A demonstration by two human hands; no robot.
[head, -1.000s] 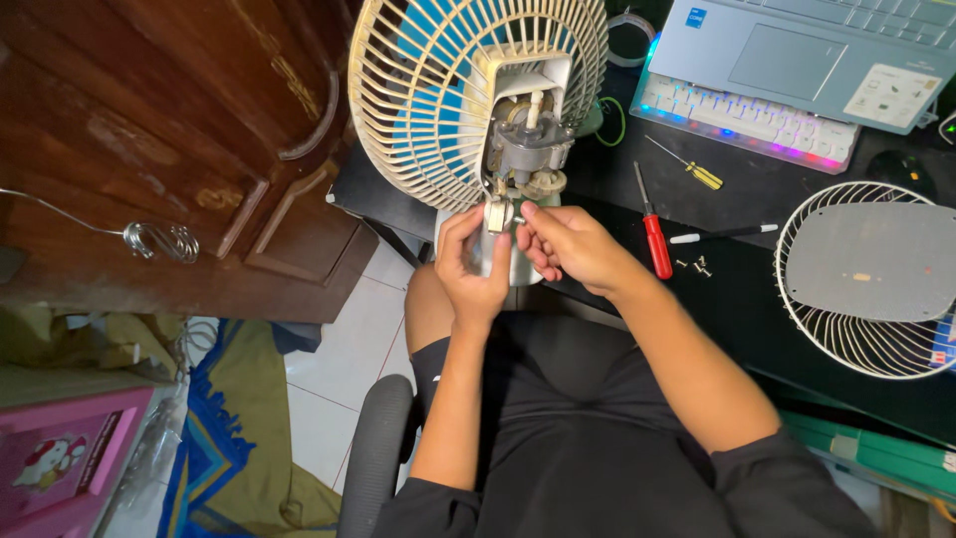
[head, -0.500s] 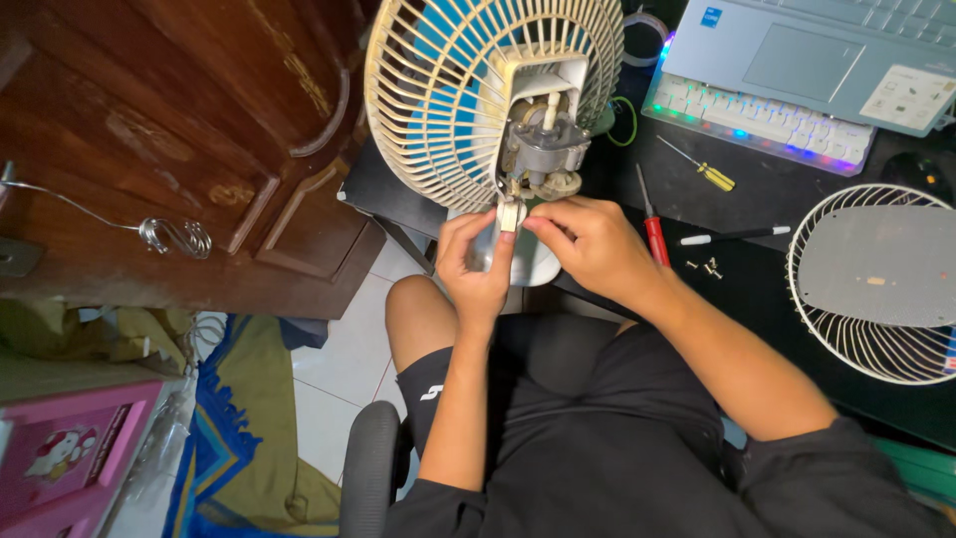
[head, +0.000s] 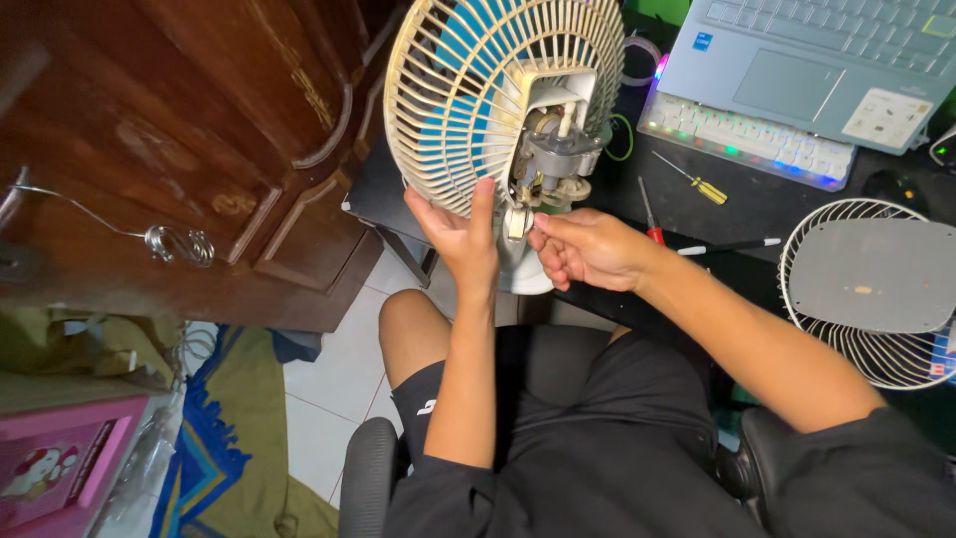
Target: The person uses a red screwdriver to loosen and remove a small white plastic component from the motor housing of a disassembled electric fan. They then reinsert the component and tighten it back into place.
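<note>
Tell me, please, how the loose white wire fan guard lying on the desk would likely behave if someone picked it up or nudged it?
The white wire guard looks like thin open wirework, so it is probably light for its size. Lying flat on the black desk, it would likely slide rather than tip. Being round, it could roll if stood on its rim.

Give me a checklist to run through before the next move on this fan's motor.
1. Fan steadied: left hand holds the rear guard at its lower rim: ok.
2. Right hand on the work: fingertips at the small part below the motor: ok.
3. Motor exposed, no back cover over it: ok.
4. Tools in reach: red-handled screwdriver and yellow-handled screwdriver lie on the desk: ok.
5. Front guard set aside on the desk: ok.
6. Fan unplugged: cord and plug not visible: cannot tell.
</note>
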